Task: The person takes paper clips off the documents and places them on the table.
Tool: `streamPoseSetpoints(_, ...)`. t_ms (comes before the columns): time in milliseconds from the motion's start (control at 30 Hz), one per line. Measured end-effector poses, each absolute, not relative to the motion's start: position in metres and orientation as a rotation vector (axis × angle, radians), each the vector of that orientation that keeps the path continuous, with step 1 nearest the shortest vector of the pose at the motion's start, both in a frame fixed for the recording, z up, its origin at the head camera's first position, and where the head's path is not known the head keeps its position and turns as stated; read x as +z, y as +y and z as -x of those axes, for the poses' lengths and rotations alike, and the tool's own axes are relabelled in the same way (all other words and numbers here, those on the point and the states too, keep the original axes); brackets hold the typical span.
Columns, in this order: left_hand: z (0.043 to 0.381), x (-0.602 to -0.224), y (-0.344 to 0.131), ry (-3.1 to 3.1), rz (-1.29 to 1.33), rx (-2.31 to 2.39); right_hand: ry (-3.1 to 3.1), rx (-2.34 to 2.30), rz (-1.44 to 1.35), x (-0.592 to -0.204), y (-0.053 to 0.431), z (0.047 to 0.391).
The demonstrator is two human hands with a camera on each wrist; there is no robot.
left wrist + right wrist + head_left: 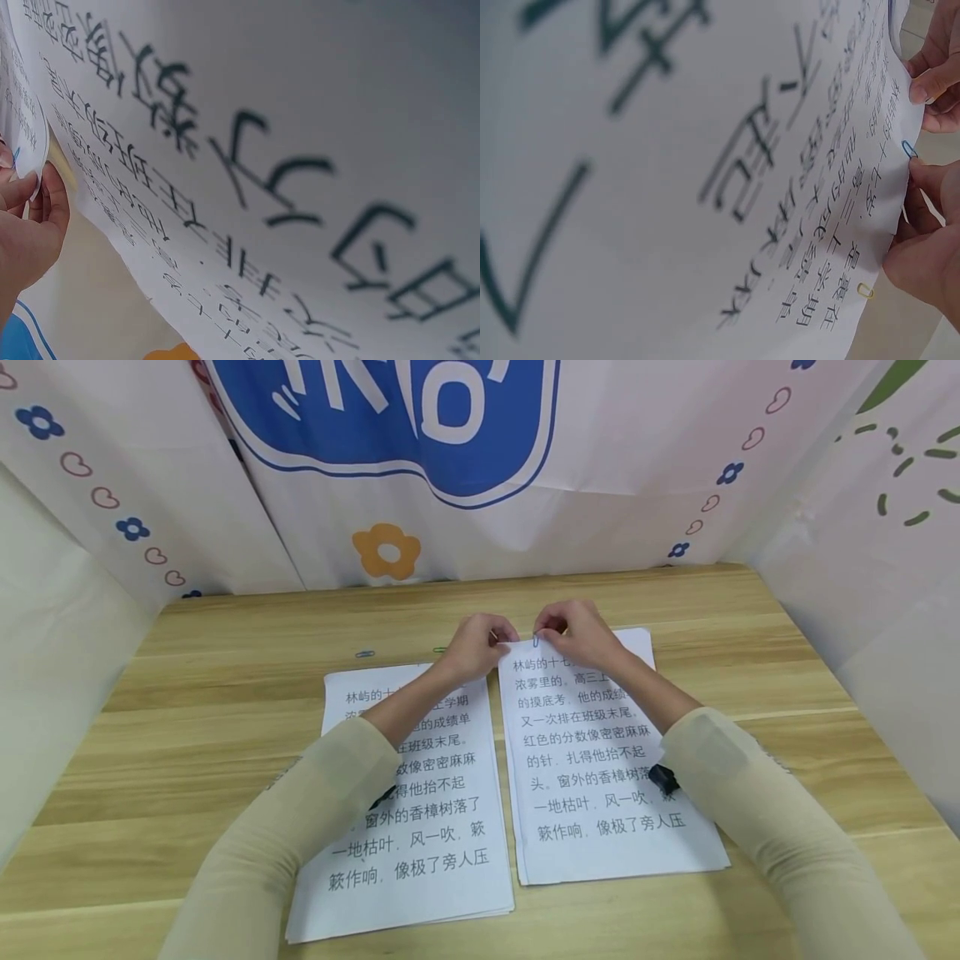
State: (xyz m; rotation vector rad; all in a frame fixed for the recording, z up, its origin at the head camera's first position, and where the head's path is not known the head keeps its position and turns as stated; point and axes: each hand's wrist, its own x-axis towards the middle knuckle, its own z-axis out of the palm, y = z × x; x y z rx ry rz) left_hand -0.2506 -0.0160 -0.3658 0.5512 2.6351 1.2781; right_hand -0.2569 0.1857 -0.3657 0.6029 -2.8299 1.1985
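Observation:
A stack of printed sheets (600, 852) lies on the right, its top edge lifted slightly. My left hand (478, 647) pinches the top left corner of this stack between thumb and fingers, also seen with the hand (34, 240) in the left wrist view. A blue paper clip (909, 149) sits on the top edge, near that corner. At the clip, the fingertips of my right hand (573, 631) pinch its outer end. A yellow paper clip (865, 290) grips the same edge further along, beyond the right hand (930, 247).
A second stack of printed sheets (420, 893) lies on the left, under the left forearm. Behind it on the wooden table (795, 693) are a blue paper clip (365, 653) and a green paper clip (440, 650). A printed cloth (600, 527) hangs along the back.

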Motion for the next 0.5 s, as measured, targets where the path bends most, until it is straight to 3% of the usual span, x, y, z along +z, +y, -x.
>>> streamPoseSetpoints(500, 0.2505, -0.3664, -0.0169, 2.642, -0.539, 1.271, -2.857, 1.189, -0.628, -0.3638, 0.1855, 0.2563)
